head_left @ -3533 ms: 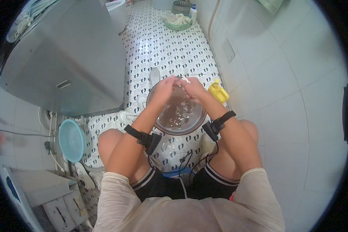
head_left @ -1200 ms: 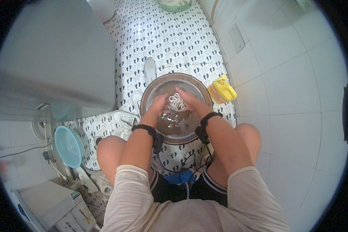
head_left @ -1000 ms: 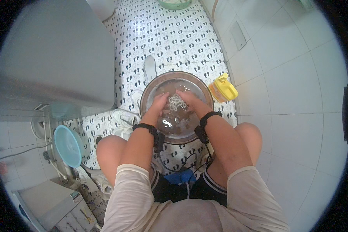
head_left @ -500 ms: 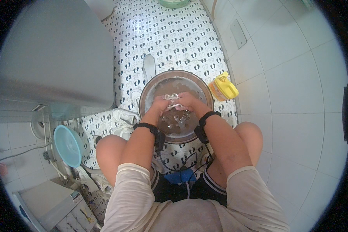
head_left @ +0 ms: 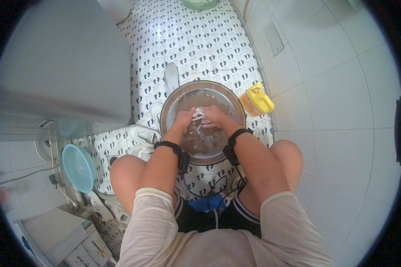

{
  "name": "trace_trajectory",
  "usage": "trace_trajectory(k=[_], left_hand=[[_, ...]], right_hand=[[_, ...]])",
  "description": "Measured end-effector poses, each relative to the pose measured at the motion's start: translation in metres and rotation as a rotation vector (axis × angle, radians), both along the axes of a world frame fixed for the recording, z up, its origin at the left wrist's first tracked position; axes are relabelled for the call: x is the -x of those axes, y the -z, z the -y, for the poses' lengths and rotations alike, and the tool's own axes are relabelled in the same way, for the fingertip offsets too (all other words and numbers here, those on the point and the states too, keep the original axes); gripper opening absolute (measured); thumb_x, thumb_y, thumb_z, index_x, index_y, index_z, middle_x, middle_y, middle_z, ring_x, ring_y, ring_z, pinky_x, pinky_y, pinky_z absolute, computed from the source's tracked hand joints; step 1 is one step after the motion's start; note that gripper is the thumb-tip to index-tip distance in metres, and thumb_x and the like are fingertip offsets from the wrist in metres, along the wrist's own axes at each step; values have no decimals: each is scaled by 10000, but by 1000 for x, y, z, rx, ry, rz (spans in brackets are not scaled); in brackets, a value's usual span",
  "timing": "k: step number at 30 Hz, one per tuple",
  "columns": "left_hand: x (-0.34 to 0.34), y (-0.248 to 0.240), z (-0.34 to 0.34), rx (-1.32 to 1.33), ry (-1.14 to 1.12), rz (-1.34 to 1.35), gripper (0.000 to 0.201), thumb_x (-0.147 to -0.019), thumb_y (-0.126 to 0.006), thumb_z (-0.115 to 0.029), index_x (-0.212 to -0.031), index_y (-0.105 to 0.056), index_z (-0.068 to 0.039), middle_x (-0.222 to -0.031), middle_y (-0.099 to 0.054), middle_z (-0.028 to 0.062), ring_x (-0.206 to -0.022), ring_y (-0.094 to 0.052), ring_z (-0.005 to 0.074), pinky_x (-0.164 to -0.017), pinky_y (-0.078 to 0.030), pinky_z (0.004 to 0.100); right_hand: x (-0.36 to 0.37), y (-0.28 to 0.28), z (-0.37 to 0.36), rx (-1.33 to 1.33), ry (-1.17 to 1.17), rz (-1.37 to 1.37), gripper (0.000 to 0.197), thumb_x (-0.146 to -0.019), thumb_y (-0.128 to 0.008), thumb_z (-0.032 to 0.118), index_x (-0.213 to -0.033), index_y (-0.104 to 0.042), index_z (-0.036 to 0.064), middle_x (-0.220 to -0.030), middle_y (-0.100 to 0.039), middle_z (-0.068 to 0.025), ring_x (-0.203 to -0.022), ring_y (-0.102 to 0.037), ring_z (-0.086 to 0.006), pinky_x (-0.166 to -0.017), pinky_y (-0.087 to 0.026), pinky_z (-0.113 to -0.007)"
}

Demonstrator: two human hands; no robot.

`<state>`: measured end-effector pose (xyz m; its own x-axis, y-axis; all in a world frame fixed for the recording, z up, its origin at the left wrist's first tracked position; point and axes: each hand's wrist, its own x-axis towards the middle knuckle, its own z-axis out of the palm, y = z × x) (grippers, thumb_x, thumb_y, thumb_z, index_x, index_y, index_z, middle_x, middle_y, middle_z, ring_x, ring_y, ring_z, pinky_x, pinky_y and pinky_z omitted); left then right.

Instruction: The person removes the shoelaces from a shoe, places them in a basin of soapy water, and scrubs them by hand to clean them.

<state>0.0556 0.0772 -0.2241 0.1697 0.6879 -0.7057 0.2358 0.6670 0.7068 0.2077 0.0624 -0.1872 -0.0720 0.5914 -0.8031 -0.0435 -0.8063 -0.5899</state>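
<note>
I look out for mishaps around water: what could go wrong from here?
The white cords, bunched between the left hand and right hand, might tangle. The murky water in the basin could splash the black forearm devices. The yellow bottle sits close beside the basin, so a bump might tip it.

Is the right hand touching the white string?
Touching. The head view shows the white string bunched up against the fingers of the right hand, with no gap between them.
</note>
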Motion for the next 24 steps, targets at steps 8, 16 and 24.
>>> trace_trajectory(k=[8,16,24], left_hand=[[-3,0,1,-10,-359,147,251,-850,-535,-224,-837,-555,26,-717,-574,118,-573,-589,216,-438,-463,362],[7,13,-7,-89,-345,31,178,-841,-501,-125,-949,-533,13,-824,-575,122,-616,-587,226,-507,-527,373],[-21,-34,0,150,-160,344,216,-810,-597,-162,-949,-543,-6,-837,-589,86,-637,-583,196,-562,-530,318]], right_hand=[[-20,61,-12,-763,-414,672,186,-777,-530,144,-850,-629,4,-692,-612,-135,-686,-617,-263,-480,-511,-368],[-3,-7,-5,-249,175,255,236,-757,-575,193,-798,-619,-35,-733,-615,-114,-670,-610,-218,-547,-536,-383],[-23,56,-4,-514,-335,185,173,-798,-618,183,-856,-602,20,-636,-552,-18,-524,-510,-93,-446,-419,-221]])
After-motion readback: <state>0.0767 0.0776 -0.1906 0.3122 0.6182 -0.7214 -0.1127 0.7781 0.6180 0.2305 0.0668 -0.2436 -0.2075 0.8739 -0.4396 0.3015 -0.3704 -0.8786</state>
